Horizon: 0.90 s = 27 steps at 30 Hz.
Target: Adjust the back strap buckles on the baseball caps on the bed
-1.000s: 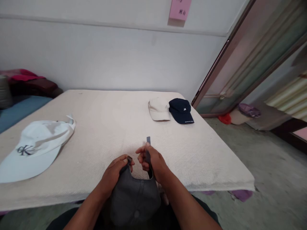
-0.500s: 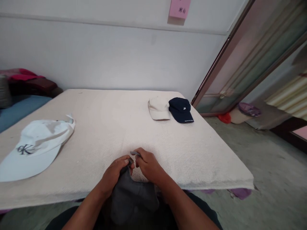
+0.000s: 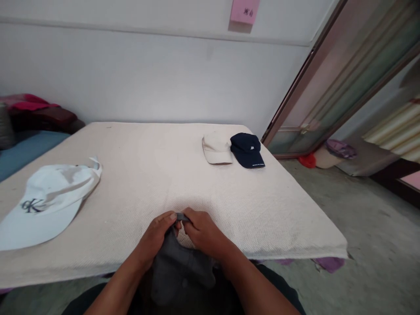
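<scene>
We hold the dark grey cap (image 3: 180, 271) at the near edge of the pale cloth (image 3: 141, 183), our left hand (image 3: 158, 234) and right hand (image 3: 204, 230) both pinched closed on its strap (image 3: 181, 217). Beyond, we see a white cap (image 3: 54, 194) leftward and, farther off rightward, a beige cap (image 3: 216, 146) beside a navy cap (image 3: 246, 151).

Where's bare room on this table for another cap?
Open: the table between white cap and beige cap, and right front, between navy cap and near edge. Crowded: far right, where beige and navy adjoin, and front centre, where left hand and right hand hold the grey cap.
</scene>
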{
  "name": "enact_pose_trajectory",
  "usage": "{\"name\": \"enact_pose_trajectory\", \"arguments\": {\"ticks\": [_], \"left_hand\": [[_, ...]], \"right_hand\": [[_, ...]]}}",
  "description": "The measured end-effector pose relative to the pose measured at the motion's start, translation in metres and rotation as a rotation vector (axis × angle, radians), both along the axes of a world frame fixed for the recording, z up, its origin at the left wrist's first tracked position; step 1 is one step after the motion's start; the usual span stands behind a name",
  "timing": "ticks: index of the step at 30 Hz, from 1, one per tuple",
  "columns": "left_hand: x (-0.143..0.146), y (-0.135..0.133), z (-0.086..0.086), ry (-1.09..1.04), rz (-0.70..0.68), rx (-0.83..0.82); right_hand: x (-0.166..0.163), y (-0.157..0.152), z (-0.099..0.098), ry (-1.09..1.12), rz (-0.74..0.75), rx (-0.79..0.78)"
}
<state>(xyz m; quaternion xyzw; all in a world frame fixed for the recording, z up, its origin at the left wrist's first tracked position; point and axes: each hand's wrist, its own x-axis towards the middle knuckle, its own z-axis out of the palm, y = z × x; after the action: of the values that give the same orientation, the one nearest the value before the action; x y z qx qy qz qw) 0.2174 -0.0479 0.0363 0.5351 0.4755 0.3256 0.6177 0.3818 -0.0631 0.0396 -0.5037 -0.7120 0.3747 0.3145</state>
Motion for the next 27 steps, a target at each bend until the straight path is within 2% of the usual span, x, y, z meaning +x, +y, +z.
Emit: {"name": "enact_pose_trajectory", "arguments": {"ticks": [9,13,16,22,27], "left_hand": [[-0.001,-0.0011,0.0024,0.057,-0.109,0.05],[-0.0002,-0.0035,0.0009,0.03,-0.077,0.063],[0.0007,-0.005,0.002,0.001,-0.065,0.068],[0.0017,-0.0066,0.0035,-0.133,-0.112,-0.068],[-0.0007,-0.0062,0.001,-0.177,-0.102,-0.078]], "right_hand": [[0.0068,0.0032,0.0059,0.476,0.007,-0.314],[0.0071,0.0057,0.0035,0.717,-0.03,-0.523],[0.0087,0.0066,0.002,0.885,-0.045,-0.61],[0.0088,0.0064,-0.0012,0.941,-0.06,-0.708],[0.007,0.0045,-0.0015,0.972,0.003,-0.832]]}}
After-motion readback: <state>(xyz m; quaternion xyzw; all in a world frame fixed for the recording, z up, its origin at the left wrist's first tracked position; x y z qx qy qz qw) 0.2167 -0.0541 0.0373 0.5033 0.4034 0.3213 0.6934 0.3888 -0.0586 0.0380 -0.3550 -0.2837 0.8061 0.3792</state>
